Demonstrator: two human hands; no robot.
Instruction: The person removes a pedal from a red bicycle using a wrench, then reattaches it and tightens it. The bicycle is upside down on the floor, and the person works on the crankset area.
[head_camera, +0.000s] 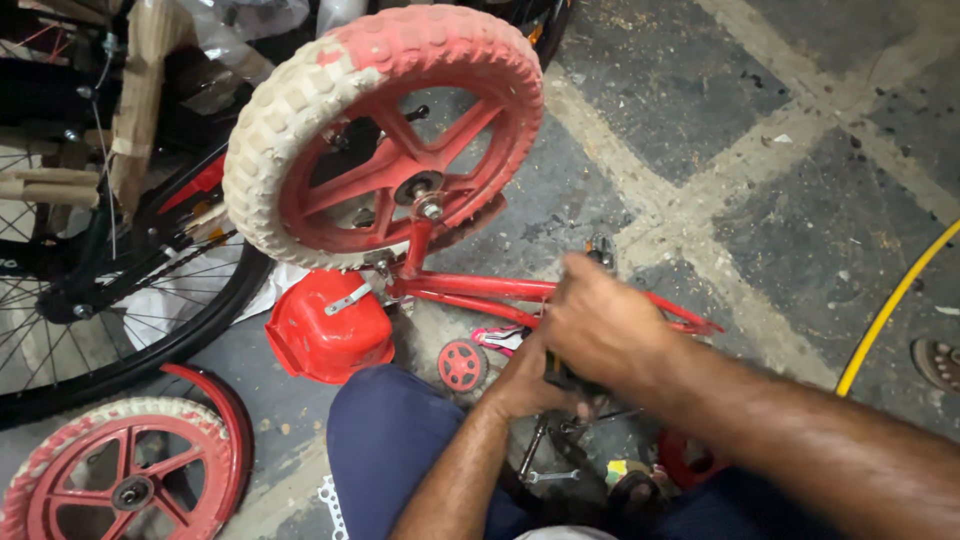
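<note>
A small red children's bicycle frame (500, 288) is lying upside down on the stained concrete floor (800, 200), its white-tyred wheel with red spokes (385, 135) sticking up toward the camera. A black-tyred spoked bicycle wheel (110, 300) is standing at the left, and a second red wheel with a pale tyre (120, 480) is lying at the lower left, a red mudguard (225, 410) curving beside it. A red plastic basket (330, 330) is hanging just below the raised wheel, touching the frame. A yellow hose (895, 300) is running across the floor at the right. A small red training wheel (461, 365) is sitting near the person's knee.

The right hand (605, 325) is curling over the frame near its middle, fingers closed on something dark; what it is cannot be told. The left hand (530, 380) is reaching in just under it, mostly hidden, so its grip cannot be told. A spanner (550, 477) is lying on the floor below the hands.
</note>
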